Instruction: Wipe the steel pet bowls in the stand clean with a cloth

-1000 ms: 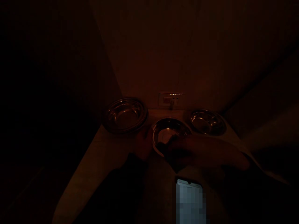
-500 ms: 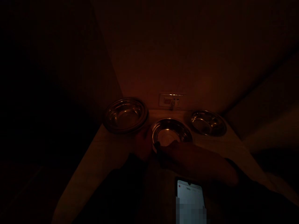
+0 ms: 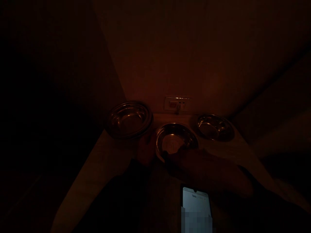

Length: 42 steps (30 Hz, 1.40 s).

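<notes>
The scene is very dark. In front of me a round, shiny metal dish (image 3: 171, 142) sits on the table. My left hand (image 3: 146, 149) is at its left rim, its fingers too dim to make out. Across the near rim reaches my right hand (image 3: 187, 161), its fingers curled toward the inside of the dish. A dark shape at those fingertips cannot be told apart from shadow. Further left lies a larger round metal dish (image 3: 131, 123) with what look like several stacked rims. At the right is a metal dish with compartments (image 3: 215, 127).
A phone (image 3: 196, 202) with a lit screen lies near my right forearm. Behind the dishes, a socket panel (image 3: 178, 104) with a plug in it is set in the wall. The wooden table (image 3: 94, 171) meets walls at the back and right.
The whole view has shifted slightly, so things appear a little further left. Both hands stay at the middle dish, with little visible movement. The light looks a bit dimmer.
</notes>
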### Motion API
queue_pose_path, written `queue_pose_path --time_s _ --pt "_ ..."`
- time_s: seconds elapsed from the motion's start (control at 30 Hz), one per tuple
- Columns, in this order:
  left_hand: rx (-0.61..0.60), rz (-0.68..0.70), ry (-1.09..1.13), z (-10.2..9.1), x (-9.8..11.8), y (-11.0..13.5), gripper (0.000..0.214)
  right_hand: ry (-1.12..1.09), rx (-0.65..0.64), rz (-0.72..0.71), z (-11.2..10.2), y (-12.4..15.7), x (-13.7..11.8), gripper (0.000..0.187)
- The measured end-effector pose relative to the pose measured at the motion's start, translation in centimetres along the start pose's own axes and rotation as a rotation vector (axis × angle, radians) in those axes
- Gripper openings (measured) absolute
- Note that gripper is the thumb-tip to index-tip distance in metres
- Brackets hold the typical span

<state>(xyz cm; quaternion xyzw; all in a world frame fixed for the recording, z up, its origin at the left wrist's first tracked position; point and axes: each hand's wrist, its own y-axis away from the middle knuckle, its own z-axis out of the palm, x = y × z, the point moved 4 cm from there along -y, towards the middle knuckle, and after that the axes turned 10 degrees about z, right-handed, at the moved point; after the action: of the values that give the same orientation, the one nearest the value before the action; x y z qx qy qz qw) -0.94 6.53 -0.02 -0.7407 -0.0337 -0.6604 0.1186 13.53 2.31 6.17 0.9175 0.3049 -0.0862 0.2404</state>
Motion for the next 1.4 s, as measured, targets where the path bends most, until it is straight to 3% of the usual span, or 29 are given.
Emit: queue_pose_path --time_s 0.17,0.3,0.53,0.63,0.87,1.13,1.4 --pt "0.011 -0.051 -0.012 0.0 -0.4 -0.3 0.032 0.063 0.094 -0.055 0.6 -0.2 -0.3 0.026" --pt "0.047 -0.156 -0.024 0.0 -0.3 -0.1 0.034 0.048 0.202 -0.001 1.9 -1.7 -0.6 0.030" --pt "-0.072 -0.124 -0.028 0.6 0.6 0.5 0.028 -0.095 0.249 0.039 1.4 -2.5 0.0 0.037" --pt "-0.056 -0.074 -0.011 0.5 0.3 0.3 0.029 -0.043 0.219 0.021 0.7 -1.9 0.0 0.035" --pt "-0.073 -0.029 0.039 0.7 -0.6 0.5 0.036 -0.012 0.016 0.006 -0.7 0.4 0.8 0.029" --pt "-0.041 -0.049 -0.059 0.6 0.3 0.5 0.033 -0.134 0.121 -0.010 0.8 -1.8 0.0 0.042" --pt "-0.076 -0.038 -0.033 0.3 -0.1 0.3 0.034 0.046 -0.039 0.007 -1.0 0.9 0.8 0.027"
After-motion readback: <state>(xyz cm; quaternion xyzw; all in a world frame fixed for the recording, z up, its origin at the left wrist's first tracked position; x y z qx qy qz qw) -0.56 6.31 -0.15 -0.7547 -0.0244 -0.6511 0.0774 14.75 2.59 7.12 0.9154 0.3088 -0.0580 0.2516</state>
